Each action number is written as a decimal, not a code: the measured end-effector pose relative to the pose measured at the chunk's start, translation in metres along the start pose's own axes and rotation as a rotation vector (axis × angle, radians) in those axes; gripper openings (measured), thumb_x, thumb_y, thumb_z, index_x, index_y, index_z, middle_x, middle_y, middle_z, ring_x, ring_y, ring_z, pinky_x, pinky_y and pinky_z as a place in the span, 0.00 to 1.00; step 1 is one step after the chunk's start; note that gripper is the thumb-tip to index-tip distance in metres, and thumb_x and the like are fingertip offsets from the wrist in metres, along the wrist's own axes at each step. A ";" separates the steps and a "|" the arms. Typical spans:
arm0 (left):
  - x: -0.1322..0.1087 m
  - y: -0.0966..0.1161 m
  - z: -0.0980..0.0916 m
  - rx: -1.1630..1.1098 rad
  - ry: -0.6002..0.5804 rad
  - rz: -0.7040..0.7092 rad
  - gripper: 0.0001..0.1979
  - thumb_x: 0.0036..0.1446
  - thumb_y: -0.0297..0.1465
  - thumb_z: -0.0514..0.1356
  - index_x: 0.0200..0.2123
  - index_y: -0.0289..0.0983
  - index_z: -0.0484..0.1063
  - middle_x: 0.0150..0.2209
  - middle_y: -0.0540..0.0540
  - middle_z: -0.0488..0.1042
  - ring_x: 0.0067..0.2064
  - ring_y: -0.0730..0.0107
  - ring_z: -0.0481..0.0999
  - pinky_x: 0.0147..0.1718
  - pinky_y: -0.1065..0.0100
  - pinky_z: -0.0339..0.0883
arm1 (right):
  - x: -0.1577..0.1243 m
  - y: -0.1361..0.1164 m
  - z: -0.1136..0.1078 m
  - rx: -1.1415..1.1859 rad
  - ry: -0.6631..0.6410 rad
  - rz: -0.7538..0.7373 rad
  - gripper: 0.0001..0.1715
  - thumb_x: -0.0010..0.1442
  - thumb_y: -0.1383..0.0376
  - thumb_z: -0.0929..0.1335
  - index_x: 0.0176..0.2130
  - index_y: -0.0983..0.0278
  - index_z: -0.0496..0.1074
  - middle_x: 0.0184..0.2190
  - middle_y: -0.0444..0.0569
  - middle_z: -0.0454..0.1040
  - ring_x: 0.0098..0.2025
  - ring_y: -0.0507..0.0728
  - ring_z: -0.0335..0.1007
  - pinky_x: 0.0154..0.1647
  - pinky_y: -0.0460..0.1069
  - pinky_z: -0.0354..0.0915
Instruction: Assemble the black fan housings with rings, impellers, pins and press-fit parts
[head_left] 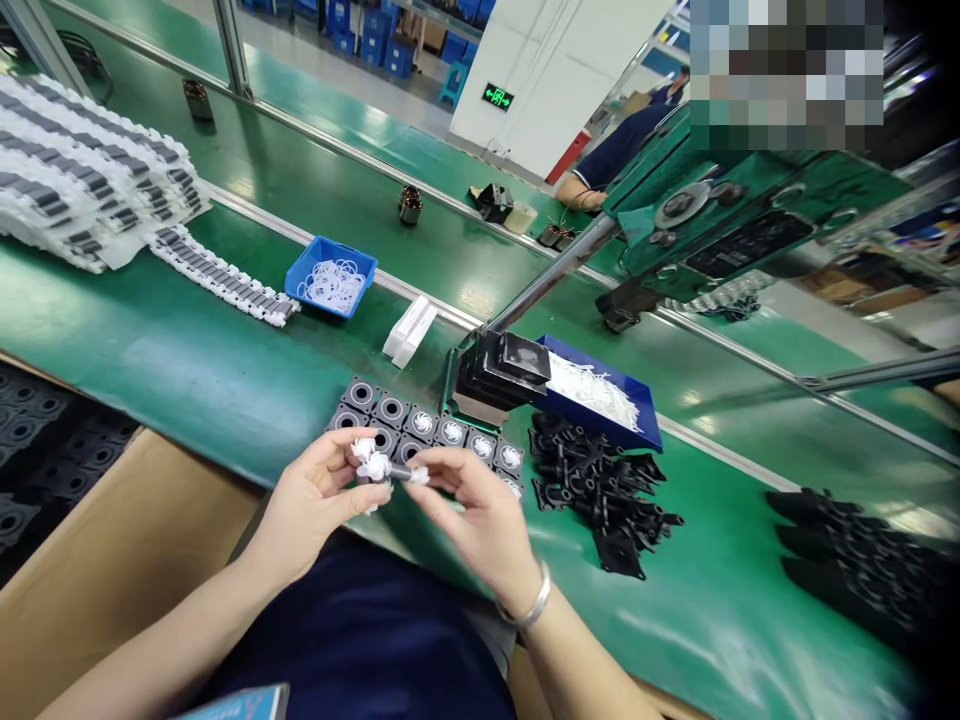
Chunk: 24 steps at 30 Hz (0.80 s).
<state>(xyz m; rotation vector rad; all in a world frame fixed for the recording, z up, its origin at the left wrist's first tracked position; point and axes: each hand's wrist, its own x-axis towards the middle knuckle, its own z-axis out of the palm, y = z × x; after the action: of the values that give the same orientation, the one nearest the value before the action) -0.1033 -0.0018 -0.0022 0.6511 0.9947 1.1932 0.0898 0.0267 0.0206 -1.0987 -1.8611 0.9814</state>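
My left hand is closed around several small white impellers, gripped between thumb and fingers. Right beside it, my right hand pinches a similar impeller rotor with a dark cylindrical middle and a white end. The two hands nearly meet over the front of the bench. Just behind them lie rows of black square pump housings. Some housings hold a white finned impeller; others show a dark round opening. My hands hide part of the nearest row.
A blue bin of white rings and a white block stand behind. At right are a green press, a dark blue bin and black plastic parts. Stacked rotors fill the left. Another person's arm shows beyond.
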 end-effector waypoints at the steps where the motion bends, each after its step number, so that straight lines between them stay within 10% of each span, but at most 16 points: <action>1: 0.000 0.002 0.000 -0.003 0.008 0.007 0.28 0.48 0.29 0.73 0.52 0.42 0.70 0.42 0.48 0.78 0.45 0.66 0.78 0.44 0.67 0.76 | 0.003 0.000 -0.006 0.026 0.040 0.033 0.10 0.63 0.65 0.70 0.46 0.60 0.71 0.40 0.47 0.78 0.40 0.52 0.78 0.43 0.46 0.76; 5: 0.002 0.008 -0.004 0.012 0.045 0.067 0.29 0.50 0.29 0.72 0.54 0.41 0.68 0.43 0.46 0.79 0.47 0.64 0.79 0.46 0.67 0.75 | 0.014 0.005 -0.023 -0.205 0.134 0.016 0.09 0.64 0.63 0.69 0.45 0.60 0.72 0.42 0.48 0.79 0.41 0.53 0.78 0.45 0.49 0.76; 12: 0.000 0.008 -0.006 0.060 0.010 0.138 0.25 0.54 0.29 0.69 0.55 0.41 0.68 0.48 0.45 0.77 0.53 0.61 0.76 0.50 0.64 0.74 | 0.024 0.016 -0.017 -0.547 -0.139 -0.380 0.11 0.67 0.67 0.66 0.49 0.63 0.69 0.45 0.53 0.77 0.49 0.58 0.74 0.51 0.55 0.73; 17: -0.003 0.003 -0.004 0.245 0.003 0.172 0.24 0.55 0.30 0.68 0.54 0.42 0.70 0.45 0.46 0.76 0.47 0.65 0.77 0.44 0.69 0.75 | 0.031 -0.008 -0.014 -0.369 -0.215 -0.274 0.35 0.58 0.52 0.73 0.58 0.62 0.62 0.51 0.56 0.72 0.52 0.60 0.70 0.53 0.57 0.71; 24: -0.003 0.004 -0.007 0.302 -0.098 0.143 0.19 0.56 0.30 0.66 0.51 0.43 0.72 0.46 0.46 0.77 0.48 0.63 0.78 0.43 0.68 0.76 | 0.032 -0.018 0.008 -0.064 -0.194 -0.134 0.11 0.63 0.59 0.71 0.42 0.61 0.70 0.35 0.46 0.73 0.36 0.51 0.71 0.39 0.47 0.72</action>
<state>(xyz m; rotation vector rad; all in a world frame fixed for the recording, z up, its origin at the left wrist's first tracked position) -0.1111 -0.0044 -0.0014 1.0245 1.0683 1.1322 0.0661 0.0476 0.0398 -0.9288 -2.1057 0.9857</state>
